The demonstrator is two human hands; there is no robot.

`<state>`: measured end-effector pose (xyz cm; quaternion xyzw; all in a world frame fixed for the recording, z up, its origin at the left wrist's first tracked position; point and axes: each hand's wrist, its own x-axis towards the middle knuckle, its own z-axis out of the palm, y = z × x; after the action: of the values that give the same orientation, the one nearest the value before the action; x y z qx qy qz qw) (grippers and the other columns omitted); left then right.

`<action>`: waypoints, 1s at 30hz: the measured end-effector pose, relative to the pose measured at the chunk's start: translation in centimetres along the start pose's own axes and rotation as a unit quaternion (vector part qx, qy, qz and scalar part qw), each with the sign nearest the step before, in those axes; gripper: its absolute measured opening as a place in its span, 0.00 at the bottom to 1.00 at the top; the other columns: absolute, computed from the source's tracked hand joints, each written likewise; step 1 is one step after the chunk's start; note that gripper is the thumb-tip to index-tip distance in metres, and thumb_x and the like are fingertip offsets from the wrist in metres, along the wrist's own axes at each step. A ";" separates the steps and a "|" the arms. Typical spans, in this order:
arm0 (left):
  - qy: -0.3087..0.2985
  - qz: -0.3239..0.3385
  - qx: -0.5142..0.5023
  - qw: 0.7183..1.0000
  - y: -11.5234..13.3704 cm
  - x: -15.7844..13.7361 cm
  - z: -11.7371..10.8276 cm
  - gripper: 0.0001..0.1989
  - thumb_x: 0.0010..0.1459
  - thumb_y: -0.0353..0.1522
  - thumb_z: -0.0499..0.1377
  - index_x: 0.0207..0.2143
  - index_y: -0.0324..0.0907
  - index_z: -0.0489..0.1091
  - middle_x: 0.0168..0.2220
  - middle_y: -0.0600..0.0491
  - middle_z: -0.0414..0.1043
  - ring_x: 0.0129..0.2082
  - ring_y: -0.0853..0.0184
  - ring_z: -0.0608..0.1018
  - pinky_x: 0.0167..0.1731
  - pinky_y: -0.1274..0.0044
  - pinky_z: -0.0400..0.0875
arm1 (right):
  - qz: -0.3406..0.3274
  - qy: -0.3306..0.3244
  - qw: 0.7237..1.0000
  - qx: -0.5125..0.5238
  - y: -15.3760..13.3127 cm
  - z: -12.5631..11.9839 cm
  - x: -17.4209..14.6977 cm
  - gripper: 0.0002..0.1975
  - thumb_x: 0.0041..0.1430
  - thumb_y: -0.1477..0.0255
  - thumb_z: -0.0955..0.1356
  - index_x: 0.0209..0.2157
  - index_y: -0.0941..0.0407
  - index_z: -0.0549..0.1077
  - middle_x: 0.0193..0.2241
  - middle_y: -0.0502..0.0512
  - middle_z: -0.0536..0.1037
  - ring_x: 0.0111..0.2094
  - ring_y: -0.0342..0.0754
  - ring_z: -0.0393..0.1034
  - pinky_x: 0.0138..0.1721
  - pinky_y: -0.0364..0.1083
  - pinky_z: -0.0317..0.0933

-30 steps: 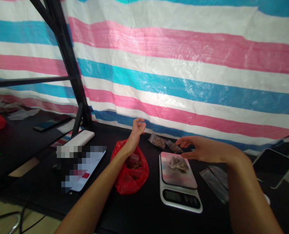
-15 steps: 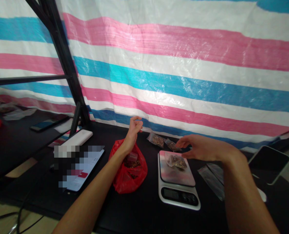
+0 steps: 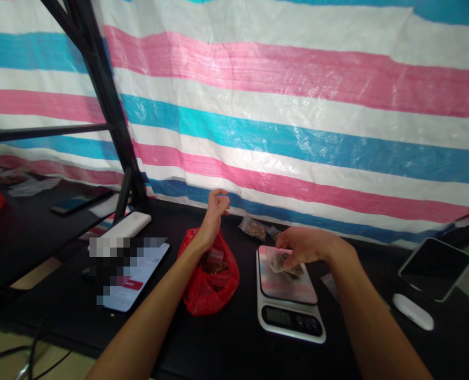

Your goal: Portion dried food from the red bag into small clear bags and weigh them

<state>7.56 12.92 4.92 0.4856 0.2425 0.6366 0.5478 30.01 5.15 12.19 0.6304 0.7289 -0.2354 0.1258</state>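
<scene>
The small clear bag (image 3: 276, 260) lies on the platform of the white scale (image 3: 287, 289), at 12 o'clock of its display; its plastic is rumpled and cloudy, palest and seemingly unfilled toward 9 o'clock, with dull brown contents bunched in the middle and a darker patch toward 4 o'clock, their grain too blurred to tell. The right hand (image 3: 288, 250) comes over it from 2 o'clock, palm down, thumb and bent fingers a little parted at the bag; whether they have gripped it I cannot tell. The left hand (image 3: 219, 203) is loosely curled, half open and holding nothing, at 12 o'clock of the red bag (image 3: 208, 293), which gapes to show brown bits and a small clear packet (image 3: 215, 256). On the black surface (image 3: 218, 345), 2 similar sachets (image 3: 254, 228) with brown contents rest near 11 o'clock of the scale, the nearer partly hidden by the right hand.
</scene>
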 end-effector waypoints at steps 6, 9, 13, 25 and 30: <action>-0.004 0.013 -0.011 1.000 0.4 -0.1 -0.2 0.17 0.54 0.41 0.63 0.44 0.45 0.65 0.36 0.55 0.67 0.33 0.69 0.70 0.34 0.78 0.66 | -0.081 0.010 0.996 0.035 -1.2 0.4 0.8 0.06 0.55 0.72 0.69 0.35 0.57 0.78 0.28 0.52 0.79 0.30 0.47 0.72 0.30 0.43 0.58; -0.004 0.007 -0.018 1.000 0.8 -0.2 -0.2 0.16 0.56 0.41 0.62 0.44 0.45 0.64 0.36 0.54 0.67 0.34 0.69 0.70 0.35 0.78 0.66 | -0.214 0.070 0.969 0.104 -3.4 1.1 0.9 0.09 0.63 0.70 0.65 0.40 0.57 0.76 0.32 0.53 0.80 0.32 0.47 0.72 0.33 0.43 0.61; 0.002 -0.005 -0.018 1.000 1.0 -0.2 -0.2 0.16 0.56 0.41 0.62 0.43 0.46 0.64 0.36 0.55 0.66 0.34 0.69 0.71 0.34 0.78 0.67 | -0.308 0.125 0.942 0.053 -7.0 3.0 1.5 0.11 0.67 0.70 0.63 0.42 0.56 0.77 0.38 0.55 0.77 0.37 0.48 0.71 0.40 0.45 0.62; -0.003 -0.001 -0.039 0.999 0.9 0.3 -0.8 0.17 0.56 0.42 0.62 0.43 0.46 0.62 0.34 0.56 0.67 0.32 0.70 0.71 0.32 0.78 0.66 | -0.292 0.157 0.943 -0.032 -8.7 4.8 3.2 0.16 0.65 0.66 0.68 0.52 0.56 0.76 0.44 0.61 0.80 0.44 0.54 0.74 0.44 0.48 0.60; -0.002 -0.004 -0.042 0.999 1.0 0.2 -0.9 0.17 0.56 0.42 0.62 0.43 0.46 0.63 0.34 0.56 0.66 0.32 0.70 0.70 0.32 0.78 0.66 | -0.277 0.144 0.950 -0.011 -8.8 5.0 3.2 0.24 0.62 0.66 0.70 0.59 0.54 0.72 0.47 0.63 0.81 0.46 0.57 0.75 0.46 0.49 0.62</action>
<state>6.37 13.07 5.45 0.4623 0.2165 0.6433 0.5706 20.34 4.54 8.03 0.4297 0.8876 -0.1599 -0.0441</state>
